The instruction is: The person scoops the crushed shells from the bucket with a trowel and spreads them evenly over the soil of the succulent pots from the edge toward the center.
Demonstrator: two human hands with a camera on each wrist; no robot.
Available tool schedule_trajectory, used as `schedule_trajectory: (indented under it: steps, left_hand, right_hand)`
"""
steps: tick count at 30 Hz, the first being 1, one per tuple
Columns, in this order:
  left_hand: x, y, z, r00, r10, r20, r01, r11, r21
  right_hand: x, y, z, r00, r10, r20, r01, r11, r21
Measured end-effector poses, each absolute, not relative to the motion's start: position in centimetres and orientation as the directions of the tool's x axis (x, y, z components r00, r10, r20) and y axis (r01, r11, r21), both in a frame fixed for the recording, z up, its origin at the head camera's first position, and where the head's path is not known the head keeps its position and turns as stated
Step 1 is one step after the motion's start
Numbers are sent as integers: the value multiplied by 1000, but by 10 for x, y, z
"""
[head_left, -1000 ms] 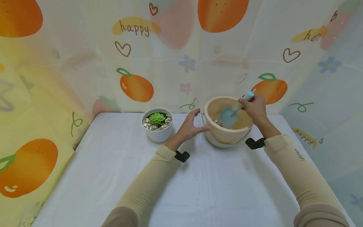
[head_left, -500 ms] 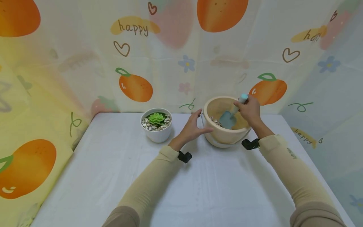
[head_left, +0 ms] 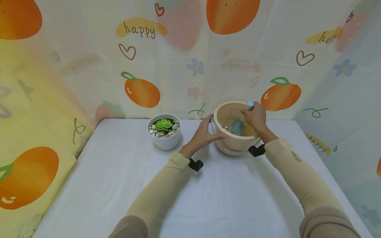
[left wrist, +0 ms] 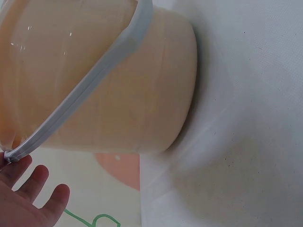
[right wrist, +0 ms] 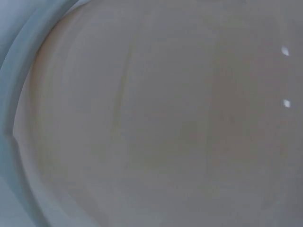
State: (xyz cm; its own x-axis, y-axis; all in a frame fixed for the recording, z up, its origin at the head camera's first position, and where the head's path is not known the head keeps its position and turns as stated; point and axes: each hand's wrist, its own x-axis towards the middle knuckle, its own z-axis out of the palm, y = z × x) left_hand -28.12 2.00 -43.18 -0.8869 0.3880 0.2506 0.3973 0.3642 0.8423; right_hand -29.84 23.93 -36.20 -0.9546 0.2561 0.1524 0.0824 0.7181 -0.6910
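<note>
A cream plastic bucket (head_left: 235, 144) stands upright at the back right of the table, some pebbles (head_left: 226, 127) lying at the left of its inside. My right hand (head_left: 257, 118) grips the pale handle of a small blue trowel (head_left: 237, 127), its blade down inside beside the pebbles. Outside the bucket, my left hand (head_left: 201, 137) spreads thumb and fingers along the rim's left side. In the left wrist view, fingertips (left wrist: 22, 163) touch the hinge of the grey bail handle (left wrist: 90, 80). Only the bucket wall (right wrist: 165, 118) and handle (right wrist: 10, 104) show in the right wrist view.
A white pot (head_left: 165, 143) with a green succulent (head_left: 164, 124) and pebbles stands left of my left hand. White cloth covers the table (head_left: 214, 191). Close behind the bucket hangs a curtain (head_left: 175, 72) printed with fruit.
The right hand has moved left and slightly down with the trowel, whose handle now stands steeper. The left hand has shifted slightly right, its thumb now farther over the bucket's front.
</note>
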Motion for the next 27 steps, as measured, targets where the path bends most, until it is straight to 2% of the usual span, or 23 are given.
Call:
schedule_trajectory:
  steps: [11,18,22,27]
  left_hand:
    - [-281,23,-432,-893,364,265,406,397,823]
    - [-282,26,-433,-910,344,233,370,417,830]
    - [-282,27,-431,-914,342,219,360,431,828]
    - [-281,28,-430,-919,337,204,341,424,839]
  right_hand:
    - [-297,224,-360,-972,227,53,134,731,-669]
    - [-297,221,-361,-991,117,63,46,750,-660]
    - [-297,223,-359,-998,46,41,6,733,-680]
    - [-297,233,-358,-999,-8,-33,20,636,-771]
